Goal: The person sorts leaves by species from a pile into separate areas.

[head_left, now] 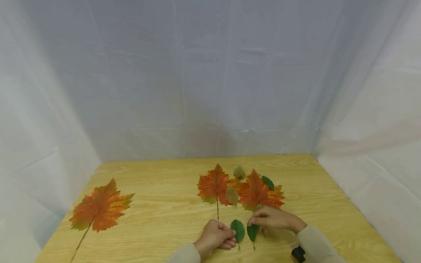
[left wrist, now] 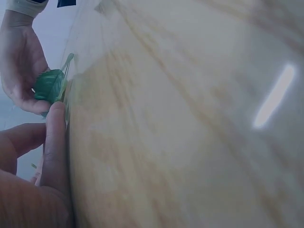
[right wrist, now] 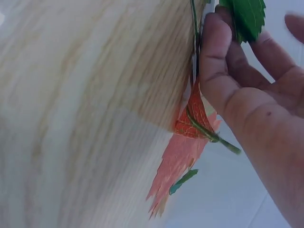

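Note:
My left hand [head_left: 216, 235] pinches the left edge of a green leaf [head_left: 238, 229] low over the table, with its stem pointing toward me. Just to the right, my right hand [head_left: 271, 218] holds a second green leaf [head_left: 252, 231] near its top between thumb and fingers. The right wrist view shows that green leaf [right wrist: 249, 19] at the fingertips. Behind both hands lie two orange-red maple leaves, the left one [head_left: 213, 184] with its stem running down toward my left hand, the right one [head_left: 254, 188] beyond my right hand, partly covered by it.
Pale green leaves [head_left: 232, 195] lie between and over the maple leaves, and a dark green leaf [head_left: 268, 182] sits at the right one's upper edge. Another maple leaf [head_left: 102, 206] with a long stem lies far left on the wooden table [head_left: 158, 219]. White sheeting [head_left: 204, 91] surrounds the table.

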`<move>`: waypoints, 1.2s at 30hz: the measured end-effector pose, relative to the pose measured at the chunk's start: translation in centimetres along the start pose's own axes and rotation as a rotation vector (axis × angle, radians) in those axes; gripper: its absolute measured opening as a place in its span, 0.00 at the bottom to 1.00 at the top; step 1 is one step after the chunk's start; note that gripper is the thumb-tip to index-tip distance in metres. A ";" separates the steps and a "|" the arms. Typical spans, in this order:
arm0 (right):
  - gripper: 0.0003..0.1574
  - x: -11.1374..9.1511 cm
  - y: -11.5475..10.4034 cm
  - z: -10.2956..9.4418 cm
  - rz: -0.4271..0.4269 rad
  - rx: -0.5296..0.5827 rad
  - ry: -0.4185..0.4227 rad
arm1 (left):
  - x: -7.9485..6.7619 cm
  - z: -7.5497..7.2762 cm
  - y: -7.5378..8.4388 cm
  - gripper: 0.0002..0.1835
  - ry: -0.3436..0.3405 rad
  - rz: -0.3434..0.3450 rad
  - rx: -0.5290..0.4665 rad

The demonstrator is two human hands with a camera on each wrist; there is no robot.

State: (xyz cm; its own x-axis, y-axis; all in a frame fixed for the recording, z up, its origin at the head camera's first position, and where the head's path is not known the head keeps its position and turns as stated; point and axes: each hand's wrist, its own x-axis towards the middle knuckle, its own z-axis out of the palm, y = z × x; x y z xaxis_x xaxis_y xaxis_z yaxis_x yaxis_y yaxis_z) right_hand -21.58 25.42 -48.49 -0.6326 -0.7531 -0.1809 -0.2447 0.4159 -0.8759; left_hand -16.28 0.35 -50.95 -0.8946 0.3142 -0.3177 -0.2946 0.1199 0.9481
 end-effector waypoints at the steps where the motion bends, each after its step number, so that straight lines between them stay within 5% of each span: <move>1: 0.17 0.0 0.1 0.1 -0.003 -0.013 0.010 | 0.0 0.0 0.0 0.06 0.001 0.000 0.000; 7: 0.06 0.3 0.5 0.7 -0.003 -0.135 0.137 | 0.0 0.1 -0.1 0.06 0.004 0.006 0.010; 16: 0.20 0.6 -0.5 1.7 0.118 -0.180 0.277 | 0.1 0.1 -0.1 0.07 0.007 -0.004 0.031; 36: 0.17 0.8 -0.3 2.0 0.162 -0.116 0.332 | 0.1 0.2 -0.2 0.07 0.013 0.007 0.038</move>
State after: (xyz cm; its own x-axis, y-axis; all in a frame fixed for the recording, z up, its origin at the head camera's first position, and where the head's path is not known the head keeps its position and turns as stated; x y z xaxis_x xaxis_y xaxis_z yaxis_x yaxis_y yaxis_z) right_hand -20.55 23.74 -49.28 -0.8688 -0.4745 -0.1414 -0.1913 0.5851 -0.7880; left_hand -16.22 0.55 -51.13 -0.9011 0.3028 -0.3104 -0.2753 0.1535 0.9490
